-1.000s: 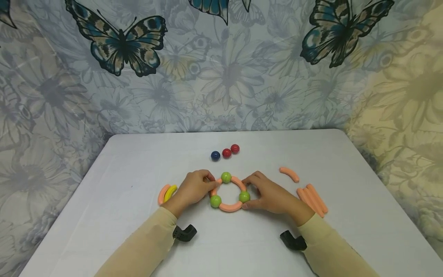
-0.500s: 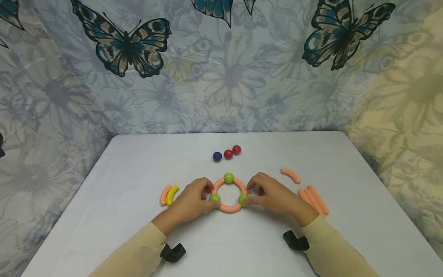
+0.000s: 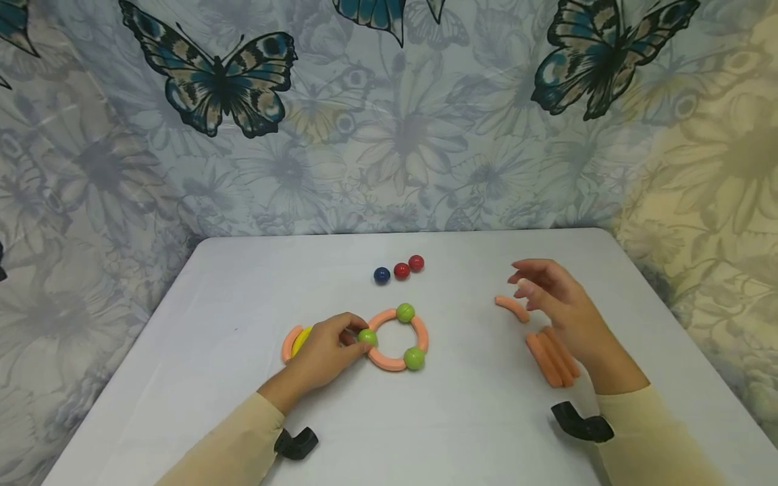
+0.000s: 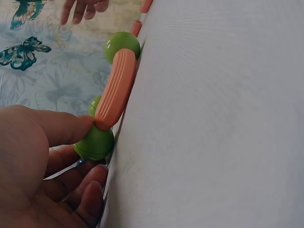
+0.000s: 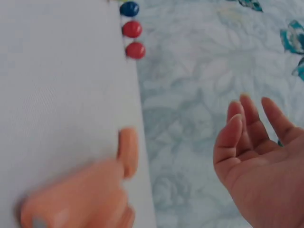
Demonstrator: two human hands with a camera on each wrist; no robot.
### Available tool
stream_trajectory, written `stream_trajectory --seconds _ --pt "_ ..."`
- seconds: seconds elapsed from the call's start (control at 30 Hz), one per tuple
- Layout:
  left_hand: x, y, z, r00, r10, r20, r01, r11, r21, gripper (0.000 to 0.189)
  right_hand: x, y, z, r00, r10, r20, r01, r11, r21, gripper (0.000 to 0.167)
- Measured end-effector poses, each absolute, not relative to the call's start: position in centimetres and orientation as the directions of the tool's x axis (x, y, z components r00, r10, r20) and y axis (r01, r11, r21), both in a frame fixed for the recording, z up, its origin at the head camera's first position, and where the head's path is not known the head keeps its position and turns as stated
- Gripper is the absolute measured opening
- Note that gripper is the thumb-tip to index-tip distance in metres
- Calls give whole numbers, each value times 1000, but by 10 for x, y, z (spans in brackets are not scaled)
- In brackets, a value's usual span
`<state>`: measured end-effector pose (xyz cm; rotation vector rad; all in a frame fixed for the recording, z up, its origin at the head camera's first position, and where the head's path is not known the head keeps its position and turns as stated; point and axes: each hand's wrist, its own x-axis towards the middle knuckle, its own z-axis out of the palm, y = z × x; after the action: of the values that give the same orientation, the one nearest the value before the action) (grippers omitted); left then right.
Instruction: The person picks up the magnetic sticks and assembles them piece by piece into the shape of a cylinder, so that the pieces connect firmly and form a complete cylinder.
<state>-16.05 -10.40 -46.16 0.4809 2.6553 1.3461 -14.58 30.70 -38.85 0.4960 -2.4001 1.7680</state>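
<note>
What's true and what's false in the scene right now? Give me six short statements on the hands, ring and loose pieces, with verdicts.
1. The left hand pinches a green ball of the ring. True.
2. The right hand is gripping something. False: it holds nothing.
3. The ring has three green balls. True.
4. Two blue balls lie beyond the ring. False: one blue ball lies there, beside two red balls.
5. The yellow piece lies nearer the right hand. False: it is by the left hand.
6. A loose curved orange piece lies beyond the orange sticks. True.
</note>
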Motion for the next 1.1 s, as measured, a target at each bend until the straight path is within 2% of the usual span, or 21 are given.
stream_trajectory --seconds 0.1,0.23,0.37,0.57,0.77,1.0,1.1 --pt "-160 -107 -465 -950 311 32 204 538 818 25 -143 330 -394 -940 -153 304 -331 194 -924 30" --pt "-160 -110 -466 -952 305 26 189 519 834 25 -136 360 -407 -956 -124 265 -273 58 -960 31" --pt "-159 -111 -466 -951 307 20 182 507 842 24 -130 384 -426 -970 -113 215 -217 10 -976 33" --pt "-160 -112 -466 -950 312 23 183 495 849 25 -128 403 -455 -970 -163 179 -172 -57 -983 34" --pt "-161 -113 -467 -952 306 21 176 488 855 26 -130 405 -458 -980 -153 130 -143 77 -987 34" --pt "-162 -112 -471 -953 302 26 176 482 858 26 -128 409 -458 -985 -153 77 -132 394 -910 47" --pt "-163 -111 -472 -953 303 28 178 478 860 26 -128 410 -458 -978 -198 73 -158 459 -874 51"
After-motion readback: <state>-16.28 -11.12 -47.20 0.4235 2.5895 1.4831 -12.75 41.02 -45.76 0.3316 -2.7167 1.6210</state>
